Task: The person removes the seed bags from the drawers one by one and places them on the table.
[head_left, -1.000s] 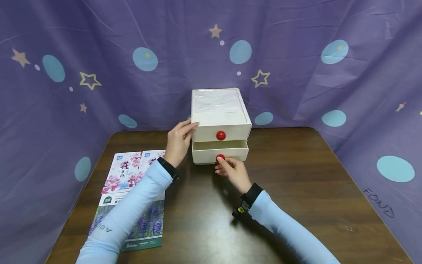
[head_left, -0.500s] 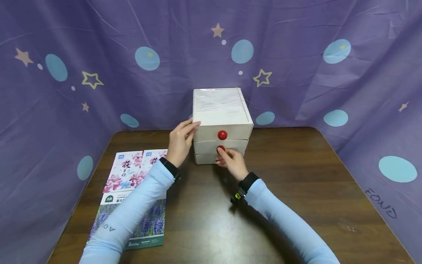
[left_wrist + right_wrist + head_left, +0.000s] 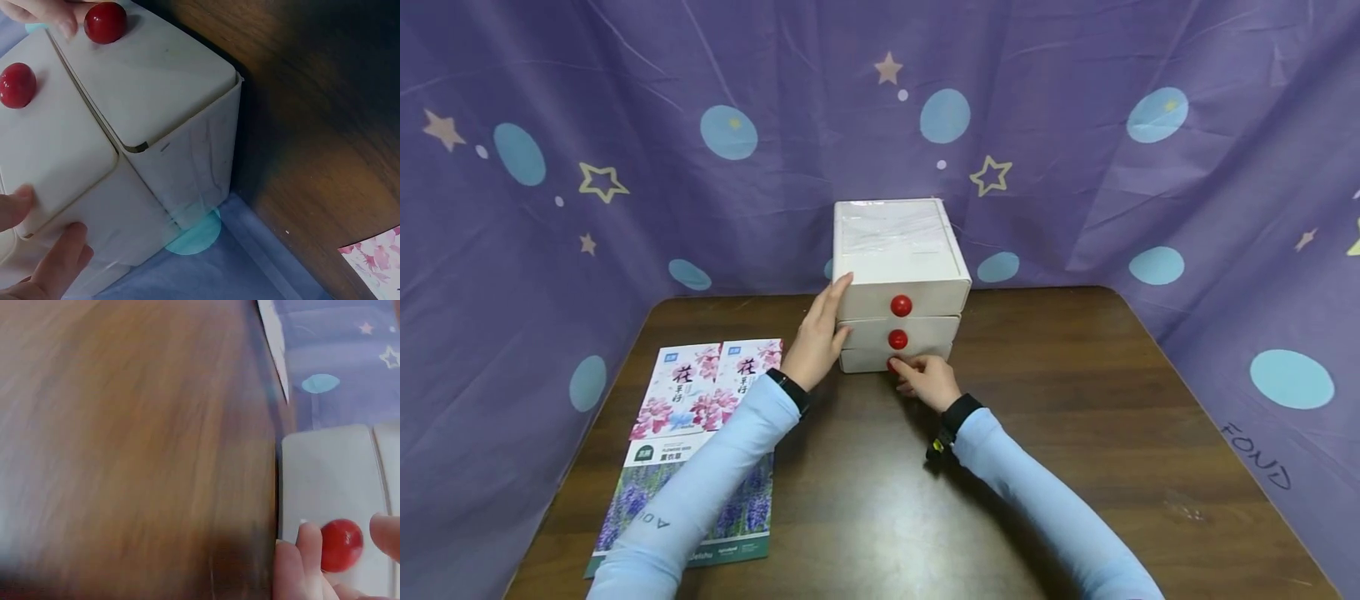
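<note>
- Nearest, flower brochures [image 3: 700, 433] are spread at the counter's [image 3: 1075, 433] left.
- The lowest red knob [image 3: 892, 364] is pinched by the right hand [image 3: 925, 382], fingers curled about it.
- The white drawer box's [image 3: 895, 275] left side is braced by the left hand [image 3: 820, 333], fingers straight.
- All three drawers are seen pushed flush; closing is judged done.

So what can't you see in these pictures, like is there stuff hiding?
- Inside the white drawer box: head view, all drawer fronts closed, contents hidden.
- Bottom drawer knob: head view, the right hand covers it.
- Brochures: head view, small print too tiny; the left sleeve overlaps them.
- Left hand: left wrist view, cut off by the edge.
- Table: right wrist view, blurred.
</note>
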A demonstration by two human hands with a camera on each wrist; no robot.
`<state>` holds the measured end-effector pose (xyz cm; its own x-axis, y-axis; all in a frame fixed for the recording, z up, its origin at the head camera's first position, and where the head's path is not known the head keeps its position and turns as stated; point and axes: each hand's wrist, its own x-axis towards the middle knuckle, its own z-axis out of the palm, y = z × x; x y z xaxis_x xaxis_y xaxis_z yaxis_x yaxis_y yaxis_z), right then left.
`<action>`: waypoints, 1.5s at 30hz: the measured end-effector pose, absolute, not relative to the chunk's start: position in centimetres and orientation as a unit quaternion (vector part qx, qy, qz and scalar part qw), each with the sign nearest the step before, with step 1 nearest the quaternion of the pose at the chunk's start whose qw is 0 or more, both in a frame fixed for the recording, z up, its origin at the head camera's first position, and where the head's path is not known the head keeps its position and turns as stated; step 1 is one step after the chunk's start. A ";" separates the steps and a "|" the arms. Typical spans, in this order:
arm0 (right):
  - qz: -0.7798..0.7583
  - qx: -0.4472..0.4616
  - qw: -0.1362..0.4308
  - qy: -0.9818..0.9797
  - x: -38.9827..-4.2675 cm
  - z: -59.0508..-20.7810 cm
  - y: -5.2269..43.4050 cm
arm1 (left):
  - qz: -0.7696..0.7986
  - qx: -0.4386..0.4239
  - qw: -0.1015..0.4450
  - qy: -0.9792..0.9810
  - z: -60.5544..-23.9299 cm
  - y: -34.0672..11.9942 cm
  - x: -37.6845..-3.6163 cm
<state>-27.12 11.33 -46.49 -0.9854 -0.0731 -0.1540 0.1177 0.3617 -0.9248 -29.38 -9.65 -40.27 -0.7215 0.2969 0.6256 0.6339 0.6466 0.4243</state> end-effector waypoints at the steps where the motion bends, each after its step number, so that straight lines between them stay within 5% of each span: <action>1: -0.586 0.021 0.099 0.804 -27.3 -46.6 11.2 | -0.324 -0.269 0.264 -0.868 -40.3 -9.6 -29.4; 6: -0.662 0.060 0.135 0.735 -27.6 -46.7 10.9 | -0.330 -0.275 0.271 -0.861 -40.1 -9.1 -29.6; 27: -0.675 0.093 0.078 0.728 -25.6 -47.0 11.3 | -0.335 -0.251 0.267 -0.868 -40.2 -7.4 -28.8; 45: -0.607 0.015 0.106 0.787 -18.6 -45.8 11.0 | -0.339 -0.213 0.264 -0.877 -39.9 -8.9 -28.8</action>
<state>-18.60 10.99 -45.82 -0.9769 -0.1065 -0.1851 0.1521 0.2617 -0.9531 -28.82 -8.87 -39.94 -0.7694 0.1952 0.6082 0.5534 0.6794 0.4819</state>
